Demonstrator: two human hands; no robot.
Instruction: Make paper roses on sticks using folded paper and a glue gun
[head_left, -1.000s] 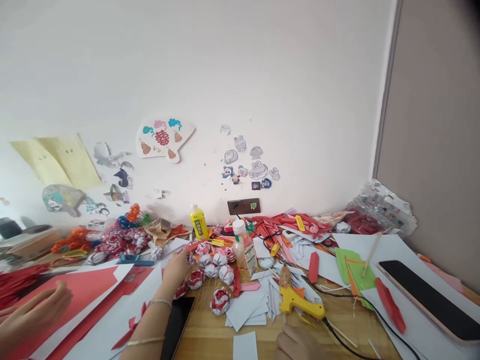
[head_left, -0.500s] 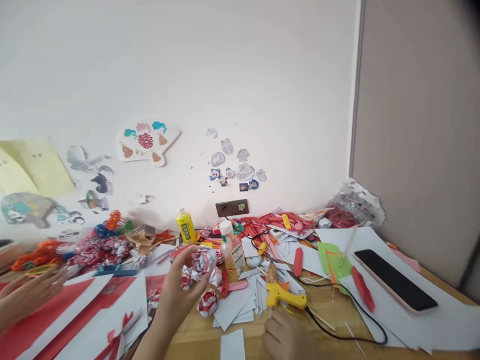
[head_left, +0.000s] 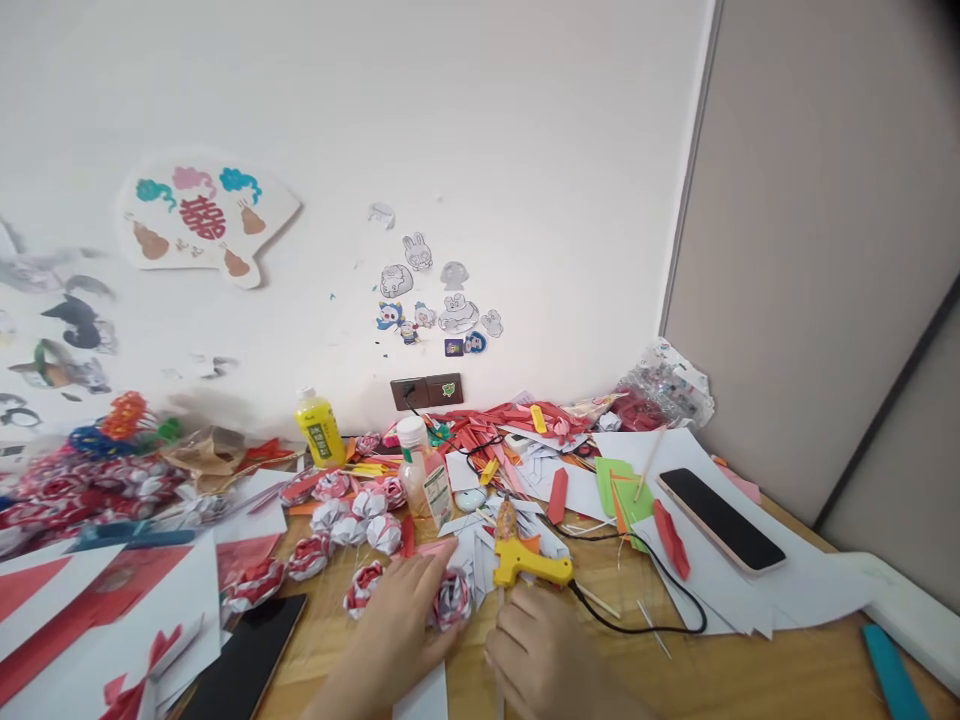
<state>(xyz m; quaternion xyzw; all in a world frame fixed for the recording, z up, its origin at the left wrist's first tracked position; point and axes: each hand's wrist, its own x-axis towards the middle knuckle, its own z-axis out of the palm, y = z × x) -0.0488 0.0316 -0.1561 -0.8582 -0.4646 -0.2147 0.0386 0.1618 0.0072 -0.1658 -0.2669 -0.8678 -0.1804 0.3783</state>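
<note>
Fingers of left hand [head_left: 397, 625] grasp paper rose [head_left: 454, 597]; right hand [head_left: 540, 645] curled near glue gun [head_left: 529, 563] (can't tell if gripping); other roses [head_left: 384, 533] formed, paper slips [head_left: 471, 562] flat.

Paper flower [head_left: 454, 598] between both hands [head_left: 536, 640]

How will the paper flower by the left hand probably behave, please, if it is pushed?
The paper flower would probably feel light, since it looks made only of folded paper. Its rounded shape may let it roll a little, though the uneven folds could slow it. A hard squeeze by the left hand might crush its petals.
</note>
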